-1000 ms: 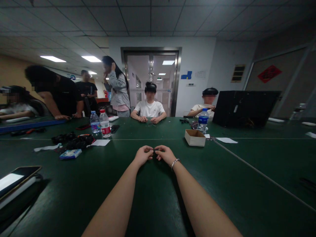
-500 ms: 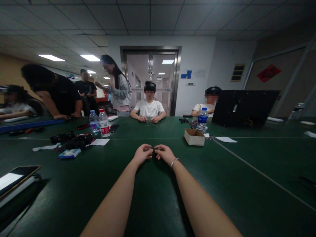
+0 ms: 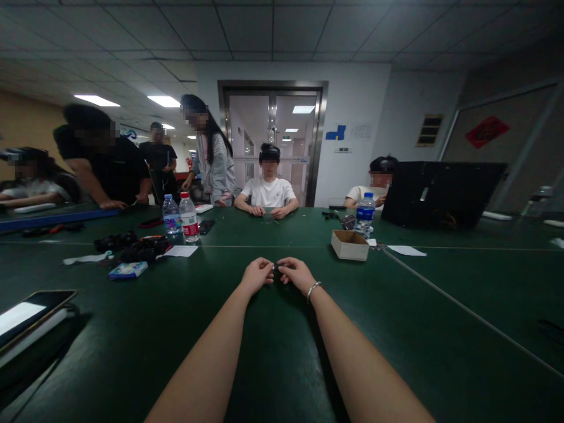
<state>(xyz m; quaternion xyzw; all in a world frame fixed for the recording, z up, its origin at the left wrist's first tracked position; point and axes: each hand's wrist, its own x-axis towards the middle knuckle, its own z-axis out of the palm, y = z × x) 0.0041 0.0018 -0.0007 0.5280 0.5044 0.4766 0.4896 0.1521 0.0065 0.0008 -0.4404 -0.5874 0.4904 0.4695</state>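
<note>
Both my arms stretch out over the dark green table (image 3: 273,352). My left hand (image 3: 257,275) and my right hand (image 3: 296,274) meet fingertip to fingertip at the table's middle. Their fingers are curled in a pinch around a very small dark thing between them, too small to name. A silver bracelet (image 3: 313,289) sits on my right wrist. A small open cardboard box (image 3: 349,244) stands nearest, beyond my right hand.
Two water bottles (image 3: 184,217), black gear (image 3: 140,249), papers and a blue packet (image 3: 127,269) lie at the left. A phone on a case (image 3: 30,311) is near left. A black laptop lid (image 3: 440,192) and a bottle (image 3: 363,216) stand at the right. Several people sit or stand around the far side.
My hands stay pinched together in the same place. The standing person in the striped shirt has lowered an arm and turned towards the table.
</note>
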